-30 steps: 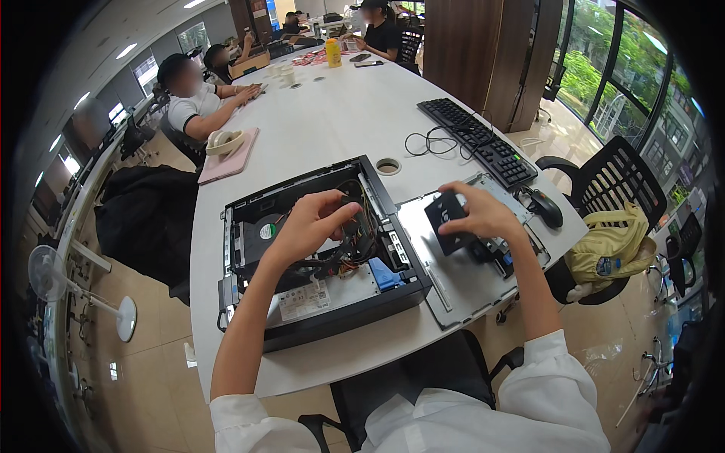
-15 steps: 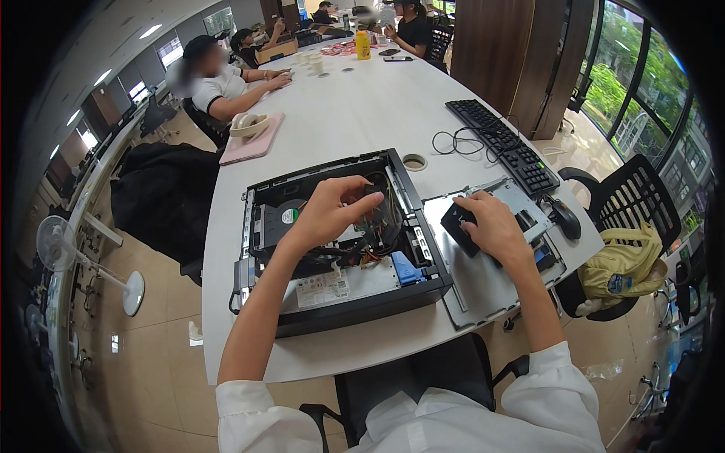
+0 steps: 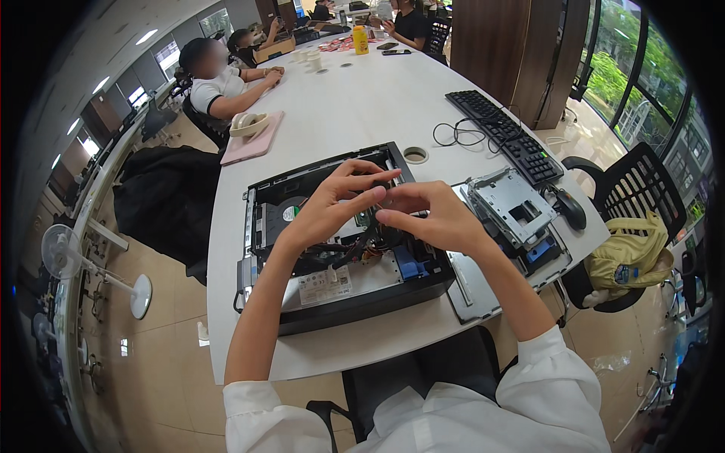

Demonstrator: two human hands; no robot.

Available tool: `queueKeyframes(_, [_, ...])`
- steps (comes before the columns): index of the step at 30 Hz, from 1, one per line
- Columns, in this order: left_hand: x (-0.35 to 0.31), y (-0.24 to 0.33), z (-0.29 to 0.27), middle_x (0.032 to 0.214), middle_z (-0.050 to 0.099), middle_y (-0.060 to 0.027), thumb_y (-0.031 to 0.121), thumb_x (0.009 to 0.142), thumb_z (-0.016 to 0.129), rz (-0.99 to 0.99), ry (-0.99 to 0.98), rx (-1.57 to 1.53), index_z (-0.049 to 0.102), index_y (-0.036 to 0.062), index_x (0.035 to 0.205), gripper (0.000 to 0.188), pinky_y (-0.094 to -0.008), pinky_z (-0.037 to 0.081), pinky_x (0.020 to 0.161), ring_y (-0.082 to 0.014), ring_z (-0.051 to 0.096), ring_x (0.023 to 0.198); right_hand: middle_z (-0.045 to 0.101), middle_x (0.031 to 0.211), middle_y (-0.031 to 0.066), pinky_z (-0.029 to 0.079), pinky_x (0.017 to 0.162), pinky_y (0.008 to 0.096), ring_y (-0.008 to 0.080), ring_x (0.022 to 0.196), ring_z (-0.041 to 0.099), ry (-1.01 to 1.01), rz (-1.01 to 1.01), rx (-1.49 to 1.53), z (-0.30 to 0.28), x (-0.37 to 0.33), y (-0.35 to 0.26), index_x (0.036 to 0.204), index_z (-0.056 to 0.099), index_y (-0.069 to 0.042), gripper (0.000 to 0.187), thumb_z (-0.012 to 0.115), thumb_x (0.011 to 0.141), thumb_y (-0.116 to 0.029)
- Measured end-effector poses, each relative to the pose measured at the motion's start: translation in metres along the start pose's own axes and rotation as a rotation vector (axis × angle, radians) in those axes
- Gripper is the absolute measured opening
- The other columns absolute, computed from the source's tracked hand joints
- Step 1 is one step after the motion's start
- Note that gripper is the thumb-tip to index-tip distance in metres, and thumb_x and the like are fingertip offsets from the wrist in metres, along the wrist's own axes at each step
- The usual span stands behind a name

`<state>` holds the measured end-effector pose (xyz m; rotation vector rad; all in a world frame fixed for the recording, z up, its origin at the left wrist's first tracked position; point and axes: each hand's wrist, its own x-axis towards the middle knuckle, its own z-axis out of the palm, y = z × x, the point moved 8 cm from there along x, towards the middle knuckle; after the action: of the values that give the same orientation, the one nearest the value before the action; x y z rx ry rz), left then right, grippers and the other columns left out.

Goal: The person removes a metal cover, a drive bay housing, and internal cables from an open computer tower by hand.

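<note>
Both my hands are over an open black desktop computer case (image 3: pixel 362 312). My left hand (image 3: pixel 323 215) has its fingers bent and thumb drawn in above the middle of the case. From the right, my right hand (image 3: pixel 434 215) reaches in, thumb and fingers curled toward each other, its tips next to the left ones. What either hand pinches is hidden or too small to make out. Below them run dark cables (image 3: pixel 325 260), with a labelled metal box (image 3: pixel 325 285) in front. A blue plastic latch (image 3: pixel 410 264) sits at the right, a round fan (image 3: pixel 287 214) at the left.
Right of the case lie a metal panel (image 3: pixel 472 291) and a metal drive bracket (image 3: pixel 513 208). Beyond are a keyboard (image 3: pixel 502 136), a mouse (image 3: pixel 568 209) and a tape roll (image 3: pixel 415 155). Headphones (image 3: pixel 249 124) rest on a pink tablet case (image 3: pixel 268 143). People sit farther along the table.
My right hand has moved left from the metal parts to beside my left hand over the case. The flat black square it gripped no longer shows clearly. The left hand stays nearly in place.
</note>
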<state>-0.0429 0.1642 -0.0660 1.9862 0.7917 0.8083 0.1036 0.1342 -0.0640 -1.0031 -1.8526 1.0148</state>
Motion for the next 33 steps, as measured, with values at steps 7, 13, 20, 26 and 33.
queueKeyframes(7, [-0.014, -0.001, 0.010, 0.135, 0.059, -0.0188, 0.044, 0.071, 0.091, -0.225, -0.275, 0.233, 0.038, 0.0066, 0.158, 0.107, -0.0353, 0.057, 0.089, -0.0251, 0.069, 0.103, 0.076, 0.087, 0.0107, 0.055, 0.075, 0.0285, 0.0142, 0.082, 0.072, 0.186, 0.065, 0.120, 0.011, 0.008, 0.028, 0.108, 0.068, 0.004, 0.027, 0.070, 0.096, -0.020])
queueKeyframes(13, [-0.026, 0.004, -0.011, 0.119, 0.069, -0.0154, 0.022, 0.083, 0.084, -0.233, -0.348, 0.077, 0.046, 0.0048, 0.153, 0.081, -0.0333, 0.059, 0.085, -0.0202, 0.071, 0.095, 0.076, 0.085, 0.0121, 0.054, 0.073, 0.0291, 0.0158, 0.080, 0.072, 0.202, 0.056, 0.034, 0.011, 0.006, 0.023, 0.121, 0.064, 0.005, 0.032, 0.065, 0.099, -0.018])
queueKeyframes(20, [-0.068, 0.028, -0.071, 0.121, 0.067, -0.0167, 0.004, 0.091, 0.062, -0.304, 0.033, -0.117, 0.044, 0.0094, 0.151, 0.063, -0.0256, 0.059, 0.068, -0.0150, 0.070, 0.076, 0.072, 0.080, 0.0096, 0.053, 0.072, 0.0319, 0.0164, 0.076, 0.069, 0.195, 0.033, 0.013, 0.009, 0.000, 0.014, 0.139, 0.055, -0.002, 0.042, 0.061, 0.099, -0.011])
queueKeyframes(26, [-0.158, -0.009, -0.172, 0.117, 0.070, -0.0150, 0.007, 0.103, 0.055, -0.071, 1.069, -0.182, 0.046, 0.0067, 0.142, 0.040, -0.0203, 0.050, 0.059, -0.0074, 0.062, 0.071, 0.068, 0.079, 0.0087, 0.052, 0.074, 0.0339, 0.0167, 0.075, 0.067, 0.142, 0.034, -0.046, 0.017, 0.002, 0.015, 0.139, 0.055, -0.011, 0.042, 0.060, 0.098, -0.009])
queueKeyframes(33, [-0.206, -0.085, -0.181, 0.107, 0.073, -0.0063, 0.008, 0.095, 0.068, -0.087, 1.309, -0.800, 0.058, 0.0110, 0.120, 0.027, -0.0223, 0.047, 0.058, -0.0089, 0.058, 0.068, 0.067, 0.091, 0.0115, 0.053, 0.082, 0.0378, 0.0246, 0.085, 0.067, 0.115, -0.054, -0.127, 0.024, 0.001, 0.009, 0.141, 0.054, -0.009, 0.047, 0.058, 0.096, -0.003])
